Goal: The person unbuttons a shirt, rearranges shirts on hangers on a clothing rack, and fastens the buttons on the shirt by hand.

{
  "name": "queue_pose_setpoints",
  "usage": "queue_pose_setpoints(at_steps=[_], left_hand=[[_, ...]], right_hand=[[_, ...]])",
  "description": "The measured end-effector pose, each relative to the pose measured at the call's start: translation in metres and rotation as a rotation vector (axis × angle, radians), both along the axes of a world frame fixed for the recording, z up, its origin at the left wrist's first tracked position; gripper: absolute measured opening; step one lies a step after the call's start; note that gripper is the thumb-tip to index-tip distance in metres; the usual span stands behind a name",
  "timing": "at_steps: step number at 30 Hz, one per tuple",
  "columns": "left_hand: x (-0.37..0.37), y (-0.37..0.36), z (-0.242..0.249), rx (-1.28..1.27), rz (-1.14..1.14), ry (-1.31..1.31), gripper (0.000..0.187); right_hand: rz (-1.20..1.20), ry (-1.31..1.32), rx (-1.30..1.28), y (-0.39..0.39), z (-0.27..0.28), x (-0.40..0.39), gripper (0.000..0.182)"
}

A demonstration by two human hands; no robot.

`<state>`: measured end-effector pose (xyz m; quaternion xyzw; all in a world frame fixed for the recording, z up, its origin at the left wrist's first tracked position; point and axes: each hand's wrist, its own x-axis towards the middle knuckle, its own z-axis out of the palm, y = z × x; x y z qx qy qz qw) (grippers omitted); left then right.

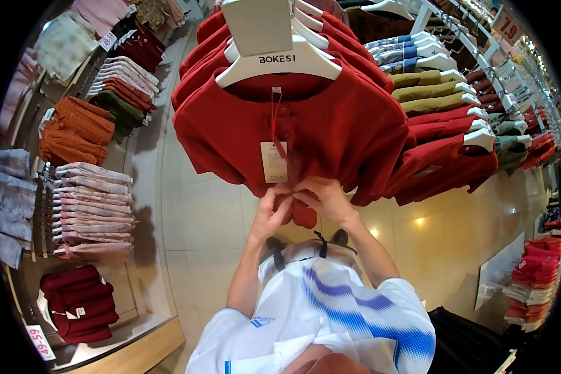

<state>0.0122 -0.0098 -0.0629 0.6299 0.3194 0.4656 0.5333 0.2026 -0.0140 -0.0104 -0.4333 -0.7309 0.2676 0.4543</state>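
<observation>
A red buttoned shirt hangs facing me on a white hanger lettered BOKESI. From its collar area a white paper tag dangles on a red cord over the button front. Just below the tag, my left hand pinches the front of the shirt. Close beside it, on the right, my right hand has its fingers closed on the same fabric. Between and below the hands a fold of red cloth sticks out. Exactly what the fingertips grip, cloth or button, is hidden.
More red shirts hang behind the front one. To the right, a rack carries olive shirts and red ones. Shelving on the left holds orange garments, patterned pink clothes and dark red tops. Pale floor tiles lie below.
</observation>
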Motion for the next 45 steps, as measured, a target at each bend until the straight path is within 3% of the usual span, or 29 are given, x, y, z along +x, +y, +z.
queue_pose_setpoints(at_steps=[2, 7, 14, 22, 23, 30, 36, 39, 41, 45], left_hand=[[0.002, -0.003, 0.005, -0.091, 0.032, 0.017, 0.015], [-0.002, 0.0, 0.002, -0.038, 0.029, 0.098, 0.019], [0.0, 0.004, 0.01, 0.177, 0.03, 0.219, 0.02], [0.004, 0.007, 0.023, 0.279, 0.012, 0.27, 0.017], [0.003, 0.008, 0.022, 0.304, 0.008, 0.272, 0.017], [-0.001, 0.008, 0.019, 0.28, -0.029, 0.284, 0.016], [0.001, 0.008, 0.022, 0.342, -0.015, 0.35, 0.012], [0.004, 0.008, 0.02, 0.414, 0.057, 0.35, 0.011], [0.007, 0.006, 0.019, 0.44, 0.111, 0.341, 0.011], [0.012, 0.001, 0.013, 0.131, 0.173, 0.209, 0.01]], right_hand=[[-0.011, -0.02, 0.016, -0.002, 0.0, 0.001, 0.01], [-0.024, -0.029, 0.042, -0.003, -0.002, 0.0, 0.011], [0.102, 0.149, -0.366, 0.001, 0.009, 0.012, 0.013], [0.115, 0.084, -0.398, 0.002, 0.018, 0.01, 0.012], [0.15, 0.094, -0.275, 0.004, 0.01, 0.01, 0.011], [0.165, -0.006, -0.309, 0.005, 0.015, 0.01, 0.011], [0.145, -0.146, -0.178, 0.004, 0.008, 0.008, 0.012], [0.065, -0.24, -0.006, 0.001, -0.004, 0.0, 0.012], [-0.048, -0.464, 0.25, 0.0, -0.009, -0.006, 0.014], [-0.074, -0.438, 0.355, 0.005, -0.012, -0.008, 0.016]])
